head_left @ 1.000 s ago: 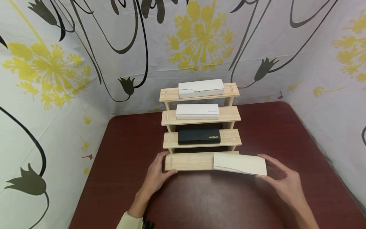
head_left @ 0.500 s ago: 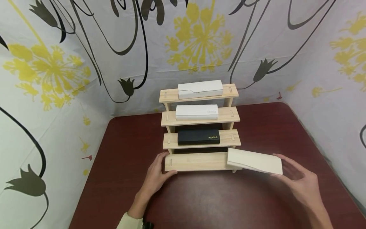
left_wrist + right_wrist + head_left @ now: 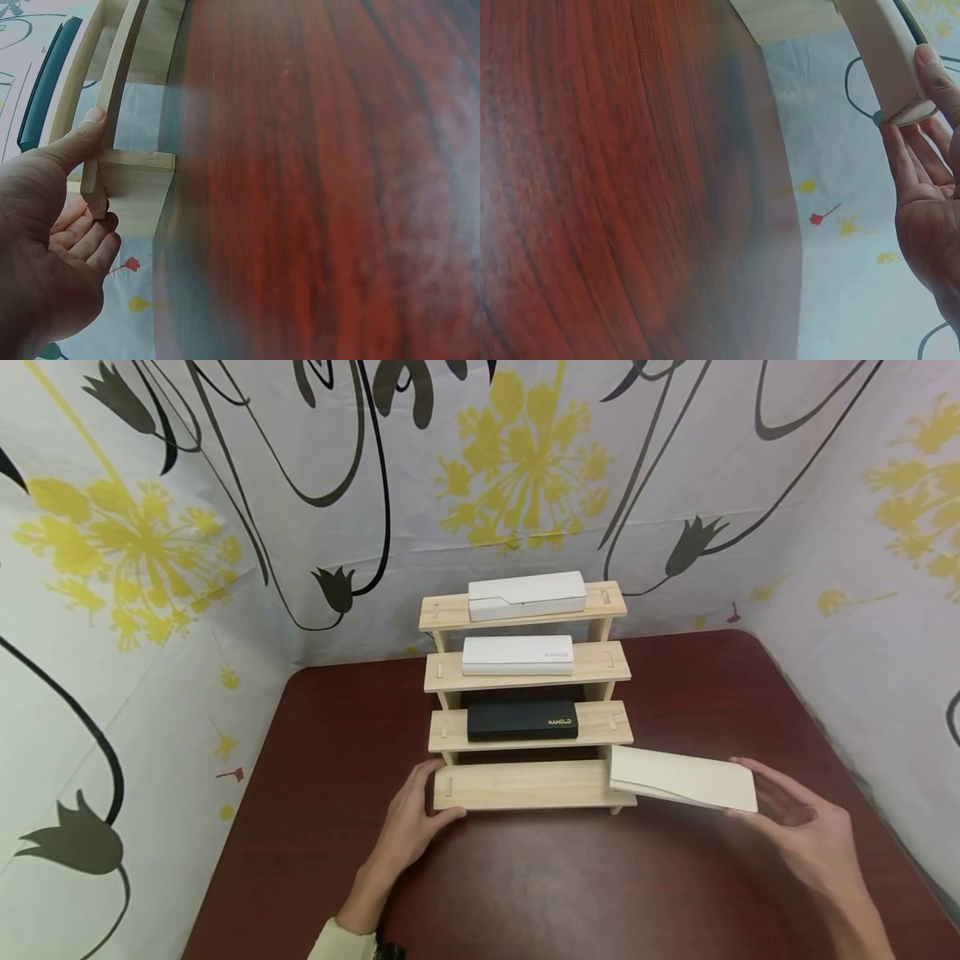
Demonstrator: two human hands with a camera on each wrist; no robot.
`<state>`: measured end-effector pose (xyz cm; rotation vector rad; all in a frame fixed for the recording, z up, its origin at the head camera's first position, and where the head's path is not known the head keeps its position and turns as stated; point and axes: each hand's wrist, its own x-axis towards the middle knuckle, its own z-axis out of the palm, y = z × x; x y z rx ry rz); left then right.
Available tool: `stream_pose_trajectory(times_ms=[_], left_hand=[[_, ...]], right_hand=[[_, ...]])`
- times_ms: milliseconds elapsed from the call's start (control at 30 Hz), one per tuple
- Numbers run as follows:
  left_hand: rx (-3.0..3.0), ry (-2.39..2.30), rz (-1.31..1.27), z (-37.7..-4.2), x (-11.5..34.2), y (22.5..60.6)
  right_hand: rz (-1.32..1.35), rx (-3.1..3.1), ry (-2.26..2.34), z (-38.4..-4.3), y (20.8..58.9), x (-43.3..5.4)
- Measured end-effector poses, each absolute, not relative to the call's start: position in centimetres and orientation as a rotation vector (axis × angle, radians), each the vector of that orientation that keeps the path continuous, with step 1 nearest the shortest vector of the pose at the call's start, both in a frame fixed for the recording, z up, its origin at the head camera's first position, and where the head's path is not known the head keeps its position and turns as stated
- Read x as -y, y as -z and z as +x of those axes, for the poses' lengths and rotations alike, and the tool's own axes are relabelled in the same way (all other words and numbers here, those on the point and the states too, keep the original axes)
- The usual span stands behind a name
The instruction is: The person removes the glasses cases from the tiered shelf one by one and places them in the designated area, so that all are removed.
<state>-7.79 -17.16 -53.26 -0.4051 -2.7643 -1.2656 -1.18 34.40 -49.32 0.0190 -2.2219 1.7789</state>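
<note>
A stepped wooden display stand (image 3: 525,783) stands on the table, and my left hand (image 3: 408,810) grips the left end of its lowest shelf. In the left wrist view the thumb lies on the shelf board while the fingers curl beneath its end. My right hand (image 3: 806,831) pinches the right end of a long cream glasses case (image 3: 682,777). The case's left end overlaps the right end of the lowest shelf in the head view; whether it touches cannot be told. Seen from the right wrist, thumb and fingers hold opposite sides of the case (image 3: 889,67).
On the upper shelves sit a black case (image 3: 522,720), a white case (image 3: 517,655) and another white case (image 3: 527,596) on top. Behind the dark red table (image 3: 555,885) hangs a white cloth (image 3: 420,527) with flower prints.
The right hand has carried the cream case rightward, from over the right half of the lowest shelf to mostly beyond its right end. The left hand stays on the shelf's left end.
</note>
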Motion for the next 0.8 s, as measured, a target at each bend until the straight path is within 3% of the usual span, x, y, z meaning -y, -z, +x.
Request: stream_pose_trajectory(times_ms=[433,800], left_hand=[[2.774,1.266,-0.394,-7.8,17.3,53.2],[2.771,1.268,-0.399,-7.8,17.2,53.3]], right_hand=[[-0.058,2.093,-1.867,-0.5,49.8,-36.0],[-0.057,2.014,-1.859,-2.0,50.3,-36.9]])
